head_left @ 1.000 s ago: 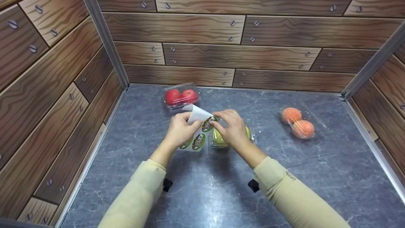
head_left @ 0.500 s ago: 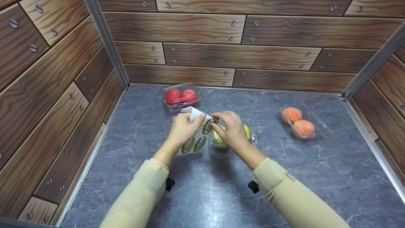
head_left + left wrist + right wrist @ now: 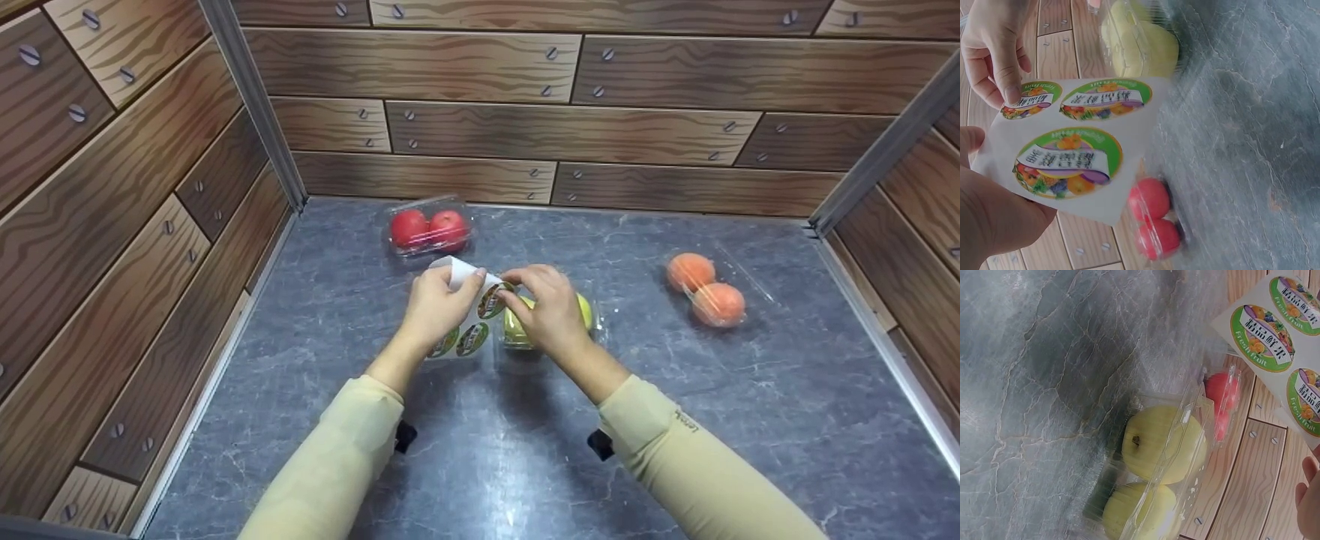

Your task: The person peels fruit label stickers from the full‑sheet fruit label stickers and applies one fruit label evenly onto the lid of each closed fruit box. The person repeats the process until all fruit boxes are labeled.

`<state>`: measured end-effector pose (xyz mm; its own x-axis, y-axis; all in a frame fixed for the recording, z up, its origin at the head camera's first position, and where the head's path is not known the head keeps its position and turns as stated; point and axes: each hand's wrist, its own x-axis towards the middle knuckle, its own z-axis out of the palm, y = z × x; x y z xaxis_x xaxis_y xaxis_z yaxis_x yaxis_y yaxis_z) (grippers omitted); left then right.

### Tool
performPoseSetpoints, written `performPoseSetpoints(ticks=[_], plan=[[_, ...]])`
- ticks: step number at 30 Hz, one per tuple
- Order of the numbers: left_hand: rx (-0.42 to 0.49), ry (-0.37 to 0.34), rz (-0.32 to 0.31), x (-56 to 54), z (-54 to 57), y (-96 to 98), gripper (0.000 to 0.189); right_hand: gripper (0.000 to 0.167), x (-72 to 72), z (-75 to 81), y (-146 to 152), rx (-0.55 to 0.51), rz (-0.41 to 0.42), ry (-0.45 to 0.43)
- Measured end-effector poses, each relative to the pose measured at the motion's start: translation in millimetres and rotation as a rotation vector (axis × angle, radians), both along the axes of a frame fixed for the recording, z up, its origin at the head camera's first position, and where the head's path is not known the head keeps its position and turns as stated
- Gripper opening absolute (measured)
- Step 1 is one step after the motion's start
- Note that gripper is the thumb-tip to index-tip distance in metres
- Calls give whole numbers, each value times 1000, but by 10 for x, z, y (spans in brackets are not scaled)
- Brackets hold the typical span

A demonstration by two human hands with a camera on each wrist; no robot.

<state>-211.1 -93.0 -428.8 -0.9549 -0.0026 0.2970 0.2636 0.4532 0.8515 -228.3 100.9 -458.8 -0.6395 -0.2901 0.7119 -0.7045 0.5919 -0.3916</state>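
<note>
My left hand (image 3: 436, 304) grips a white sheet of oval fruit stickers (image 3: 1141, 135), its thumb on the front and the top edge curling back. With thumb and fingertips, my right hand (image 3: 551, 309) pinches the green-bordered sticker (image 3: 491, 301) at the sheet's upper right corner. Whether that sticker has lifted from its backing cannot be seen. Several more stickers show "Fresh fruit" lettering in the wrist views. Behind the right hand stands a clear plastic box (image 3: 1137, 396) holding two yellow-green fruits (image 3: 1157, 444), partly hidden in the head view.
At the back left, a clear box holds two red fruits (image 3: 448, 229). Another, on the right, holds two orange fruits (image 3: 718, 305). Wood-patterned walls (image 3: 420, 66) enclose the grey marbled table (image 3: 510, 457) at the back and both sides.
Over the last second my left hand has shifted slightly right, and the curled top of the sheet has dipped a little. The right hand's pinch has stayed almost still. The boxes have not moved.
</note>
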Motion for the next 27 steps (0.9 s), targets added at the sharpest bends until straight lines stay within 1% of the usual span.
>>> performPoseSetpoints(ticks=[3, 7, 13, 18, 24, 27], plan=[[-5, 8, 4, 2, -1, 12, 27, 20, 6, -12, 0, -6, -7, -13], [-6, -5, 5, 5, 1, 22, 26, 18, 13, -29, 0, -21, -15, -25], [17, -36, -1, 3, -4, 31, 25, 15, 10, -54, -3, -27, -19, -28], [23, -42, 0, -2, -15, 36, 25, 14, 15, -65, 0, -38, -18, -13], [16, -24, -2, 0, -39, 54, 24, 13, 21, -79, 10, -52, -9, 14], [4, -34, 8, -5, -49, 54, 25, 12, 30, -81, 19, -47, -2, 12]])
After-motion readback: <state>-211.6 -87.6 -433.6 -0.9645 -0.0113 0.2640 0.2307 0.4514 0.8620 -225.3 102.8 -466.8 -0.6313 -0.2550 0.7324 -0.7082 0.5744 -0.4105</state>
